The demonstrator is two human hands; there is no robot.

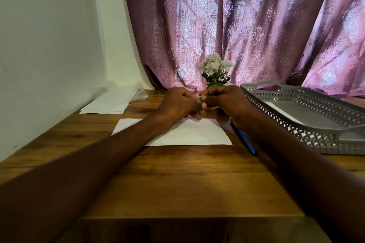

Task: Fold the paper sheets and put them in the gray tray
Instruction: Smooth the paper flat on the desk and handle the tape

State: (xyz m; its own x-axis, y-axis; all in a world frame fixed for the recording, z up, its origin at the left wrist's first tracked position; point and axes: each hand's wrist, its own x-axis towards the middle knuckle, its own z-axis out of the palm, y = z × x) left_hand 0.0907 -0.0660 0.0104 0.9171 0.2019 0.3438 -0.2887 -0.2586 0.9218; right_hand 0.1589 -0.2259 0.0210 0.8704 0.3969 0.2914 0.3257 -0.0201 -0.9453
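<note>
Both hands meet above the far edge of a white paper sheet (189,134) lying flat on the wooden table (177,179). Left hand (177,102) and right hand (225,100) have fingers curled, fingertips touching around something small and pale between them; what it is can't be told, too small. Neither hand holds the sheet; it lies just below and toward the person from the pinch. Gray tray (308,116), lattice sides, sits right of the right hand, with a white sheet (284,112) inside. Blue pen (245,140) lies by the right wrist, beside the sheet's right edge. Stack of paper (104,106) is well left of the left hand. White flowers (215,69) stand just beyond the hands, purple curtain (237,25) behind. No readable writing or labels anywhere.
</note>
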